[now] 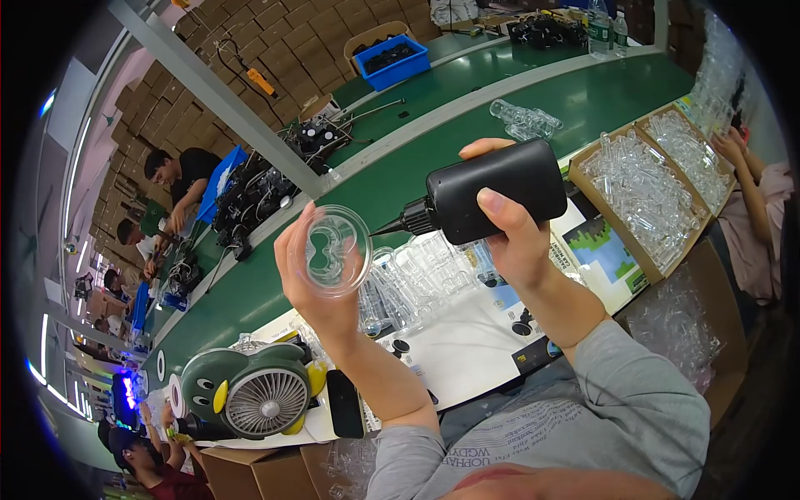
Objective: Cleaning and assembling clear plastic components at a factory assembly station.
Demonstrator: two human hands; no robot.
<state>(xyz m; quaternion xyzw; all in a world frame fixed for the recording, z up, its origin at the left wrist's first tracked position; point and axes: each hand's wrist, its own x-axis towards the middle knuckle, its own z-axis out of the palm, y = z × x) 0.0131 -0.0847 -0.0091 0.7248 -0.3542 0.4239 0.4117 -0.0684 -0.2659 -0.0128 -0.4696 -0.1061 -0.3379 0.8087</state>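
Note:
My left hand (321, 310) grips a clear plastic piece with a round rim (360, 242), held up above the table. Behind the rim, the piece has a rounded, lobed hollow form. In my right hand (523, 248) lies a black squeeze bottle (500, 190), tipped sideways so its narrow nozzle points left. The nozzle tip meets the right side of the clear rim in view; whether it touches is hard to tell. Below both hands, several clear plastic tubes (425, 279) lie in a row on white printed sheets (467, 342).
A penguin-shaped fan (267, 404) and a dark phone (344, 404) sit left of my forearm. Cardboard trays of clear parts (642, 200) stand at right, and more clear pieces (525, 119) lie on the green table (375, 179). Co-workers (187, 179) sit along the left.

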